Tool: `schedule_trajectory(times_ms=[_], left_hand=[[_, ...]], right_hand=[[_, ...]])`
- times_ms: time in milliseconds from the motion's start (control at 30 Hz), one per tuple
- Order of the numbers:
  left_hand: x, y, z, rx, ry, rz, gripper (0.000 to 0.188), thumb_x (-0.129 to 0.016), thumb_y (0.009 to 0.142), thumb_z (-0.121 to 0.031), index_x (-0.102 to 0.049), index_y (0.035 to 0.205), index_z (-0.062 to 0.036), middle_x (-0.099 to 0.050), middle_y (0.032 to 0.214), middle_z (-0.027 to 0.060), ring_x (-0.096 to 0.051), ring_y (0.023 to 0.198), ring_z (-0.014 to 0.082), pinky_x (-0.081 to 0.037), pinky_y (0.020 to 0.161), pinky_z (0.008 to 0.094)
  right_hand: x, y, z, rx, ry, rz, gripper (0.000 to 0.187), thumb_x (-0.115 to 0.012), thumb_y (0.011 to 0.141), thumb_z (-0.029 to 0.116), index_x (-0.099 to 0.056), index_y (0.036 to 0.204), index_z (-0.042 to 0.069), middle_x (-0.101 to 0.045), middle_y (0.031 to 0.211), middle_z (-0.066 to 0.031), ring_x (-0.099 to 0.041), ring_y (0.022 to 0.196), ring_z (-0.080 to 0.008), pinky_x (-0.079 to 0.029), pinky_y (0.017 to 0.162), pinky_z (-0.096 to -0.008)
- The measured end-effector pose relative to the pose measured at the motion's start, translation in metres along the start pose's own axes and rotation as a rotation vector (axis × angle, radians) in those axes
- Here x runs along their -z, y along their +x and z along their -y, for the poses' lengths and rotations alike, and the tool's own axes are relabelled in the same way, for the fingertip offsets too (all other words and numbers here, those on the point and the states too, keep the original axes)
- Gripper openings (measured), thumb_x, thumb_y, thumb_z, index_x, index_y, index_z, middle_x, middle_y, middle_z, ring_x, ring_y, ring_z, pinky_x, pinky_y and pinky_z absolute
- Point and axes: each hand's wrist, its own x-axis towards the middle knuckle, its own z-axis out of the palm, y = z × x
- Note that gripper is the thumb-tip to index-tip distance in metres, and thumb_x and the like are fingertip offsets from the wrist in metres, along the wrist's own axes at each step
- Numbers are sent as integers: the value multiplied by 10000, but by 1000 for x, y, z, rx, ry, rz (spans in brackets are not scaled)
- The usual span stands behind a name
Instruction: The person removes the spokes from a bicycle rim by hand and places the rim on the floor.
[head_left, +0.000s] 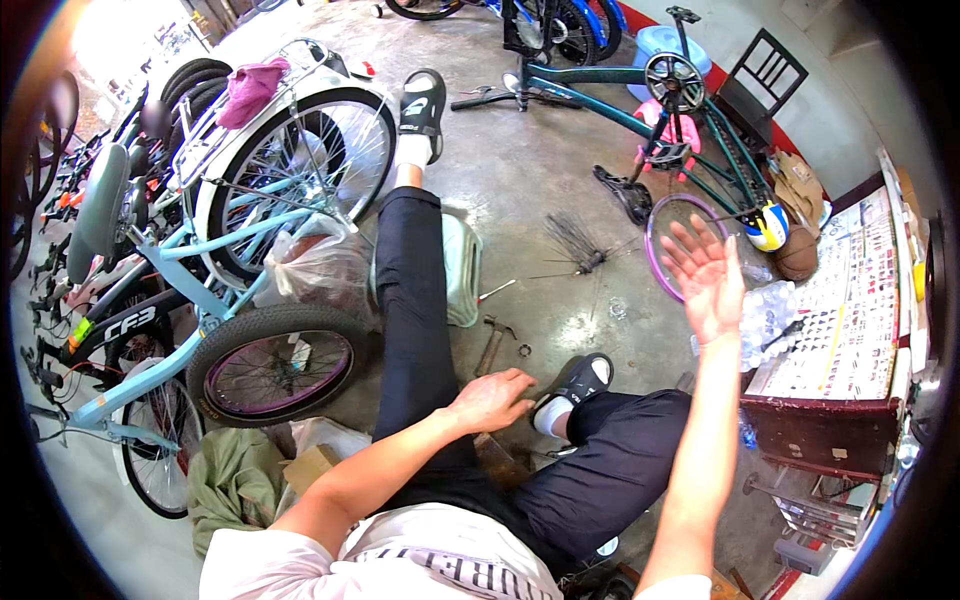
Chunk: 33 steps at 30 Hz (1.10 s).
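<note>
My right hand [706, 280] is raised with its palm up and fingers spread, holding nothing. It appears in front of a bare purple wheel rim [652, 250] on the floor. Near my thigh, my left hand [492, 402] has its fingers loosely stretched out and nothing visible in it. A hammer [490, 346] lies on the floor beyond that hand, beside a small toothed ring [524, 350]. Farther off lies a wheel hub with a bundle of loose spokes [580, 250]. A thin screwdriver [497, 290] rests beside a pale green stool [463, 270].
On the left, a light blue bicycle [190, 270] stands among several others, with a purple-rimmed wheel [280, 365] near my leg. A dark green bicycle frame [600, 76] is upturned at the far right. Plastic bottles [768, 318] sit beside a paper-covered cabinet [820, 430].
</note>
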Motion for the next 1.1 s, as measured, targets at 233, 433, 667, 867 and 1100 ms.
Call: schedule_trajectory(times_ms=[233, 433, 667, 867, 1100], left_hand=[[-24, 8, -3, -39, -31, 51, 390, -660, 1003, -300, -655, 1314, -66, -680, 1249, 180, -676, 1116, 394, -544, 947, 491], [-81, 30, 23, -50, -210, 30, 339, -648, 1006, -281, -701, 1253, -54, -728, 1163, 191, -693, 1066, 391, -540, 901, 488], [-130, 37, 61, 274, -295, -45, 313, -624, 997, -279, -736, 1207, -75, -754, 1084, 209, -706, 1043, 418, -546, 897, 499], [-138, 43, 76, 342, -288, -22, 341, -624, 984, -328, -736, 1224, -114, -754, 1123, 199, -695, 1079, 422, -547, 933, 515], [-130, 37, 69, 349, -280, -8, 341, -620, 1013, -314, -720, 1237, -77, -755, 1106, 194, -702, 1050, 412, -545, 901, 500]], right_hand=[[-8, -20, 1, 11, 203, -62, 650, -368, 1134, 499, -512, 1511, -11, -586, 1502, -227, -612, 1338, -377, -489, 1122, -485], [-24, -12, -5, -29, -138, -198, 574, -468, 1115, 467, -604, 1427, 5, -678, 1377, -166, -686, 1206, -290, -526, 1025, -403], [-24, -24, -20, 155, -917, -358, 299, -695, 1029, 227, -721, 1230, 7, -714, 1110, -25, -630, 980, -94, -496, 909, -267], [-76, -6, 20, 499, -928, -308, 222, -698, 1031, 132, -718, 1210, 3, -697, 1064, 6, -607, 933, -67, -483, 864, -227], [-146, -26, 64, 886, -793, -262, 248, -670, 1028, 122, -724, 1202, -46, -711, 1173, -61, -586, 896, -71, -465, 847, -236]])
